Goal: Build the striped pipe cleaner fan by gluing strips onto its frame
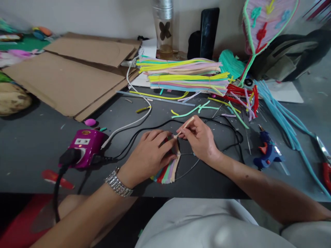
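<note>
My left hand [153, 151] lies over a striped pipe-cleaner piece [165, 174] on a wire frame, its fingers and thumb gripping the piece near its upper edge. Red, green, lilac and cream strips run side by side in it, and my palm hides part of them. Between thumb and fingers, my right hand [200, 137] pinches a cream pipe cleaner [186, 126], whose lower end meets the piece by my left fingertips. Bare wire [190, 168] curves out to the right of the strips.
Bundled pipe cleaners [186, 81] lie behind my hands, with loose cut bits around. A blue glue gun [269, 151], blue pipe cleaners [279, 117] and red-handled pliers [326, 168] are on the right. Leftward are a purple power adapter [86, 146], cables and cardboard [74, 79]. A bottle [164, 31] stands behind.
</note>
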{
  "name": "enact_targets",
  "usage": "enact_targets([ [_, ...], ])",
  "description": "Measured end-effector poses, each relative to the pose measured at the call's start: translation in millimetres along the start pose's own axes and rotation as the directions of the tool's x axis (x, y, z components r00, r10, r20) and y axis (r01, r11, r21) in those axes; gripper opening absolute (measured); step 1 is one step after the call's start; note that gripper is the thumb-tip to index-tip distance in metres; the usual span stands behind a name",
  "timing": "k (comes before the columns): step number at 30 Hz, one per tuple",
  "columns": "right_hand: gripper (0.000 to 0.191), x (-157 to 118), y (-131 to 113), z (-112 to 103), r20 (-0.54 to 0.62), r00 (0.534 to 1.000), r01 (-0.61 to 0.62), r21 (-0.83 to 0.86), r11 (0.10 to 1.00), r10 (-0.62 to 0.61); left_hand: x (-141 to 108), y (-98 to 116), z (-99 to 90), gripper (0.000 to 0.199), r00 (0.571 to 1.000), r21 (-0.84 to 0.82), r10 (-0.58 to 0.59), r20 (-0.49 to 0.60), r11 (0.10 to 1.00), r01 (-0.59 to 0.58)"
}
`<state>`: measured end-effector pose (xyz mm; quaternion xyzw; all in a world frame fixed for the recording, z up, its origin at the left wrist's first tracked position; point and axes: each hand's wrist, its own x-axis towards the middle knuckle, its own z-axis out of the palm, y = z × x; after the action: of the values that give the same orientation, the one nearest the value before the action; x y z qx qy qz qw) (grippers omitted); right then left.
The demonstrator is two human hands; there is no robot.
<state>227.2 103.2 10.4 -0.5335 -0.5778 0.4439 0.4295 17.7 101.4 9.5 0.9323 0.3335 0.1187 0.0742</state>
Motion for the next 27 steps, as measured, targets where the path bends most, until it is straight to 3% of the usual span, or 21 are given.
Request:
enact_targets([
  [4, 0.012, -2, 3, 0, 0.006, 0.998, 0.067, -0.045, 0.997, -0.067, -1, -1, 0.9, 0.039, 1.0, 0.002, 0.007, -0.003, 1.0, -0.007],
  [8, 0.009, -5, 3, -2, 0.055, 0.994, 0.108, -0.197, 0.975, -0.099, -2, -1, 1.6, 0.039, 1.0, -0.01, -0.005, -0.013, 1.0, 0.005],
  [16, 0.02, -4, 0, -2, 0.207, 0.927, 0.376, -0.48, 0.793, -0.314, 0, 0, 2.1, 0.034, 1.0, 0.002, -0.008, -0.024, 1.0, 0.008],
  [19, 0.017, 0, 8, 1, 0.186, 0.915, 0.404, -0.432, 0.806, -0.359, 0, -1, 2.3, 0.033, 0.999, 0.012, -0.008, -0.039, 1.0, 0.008],
  [24, 0.015, 3, 19, 1, -0.107, 0.951, 0.283, -0.08, 0.956, -0.29, 0, 0, 1.8, 0.034, 0.999, -0.009, -0.016, -0.049, 1.0, 0.016],
  [27, 0.017, 2, 20, 0, -0.119, 0.957, 0.263, -0.015, 0.965, -0.263, -1, 0, 2.5, 0.033, 0.997, -0.042, -0.025, -0.069, 0.999, 0.022],
])
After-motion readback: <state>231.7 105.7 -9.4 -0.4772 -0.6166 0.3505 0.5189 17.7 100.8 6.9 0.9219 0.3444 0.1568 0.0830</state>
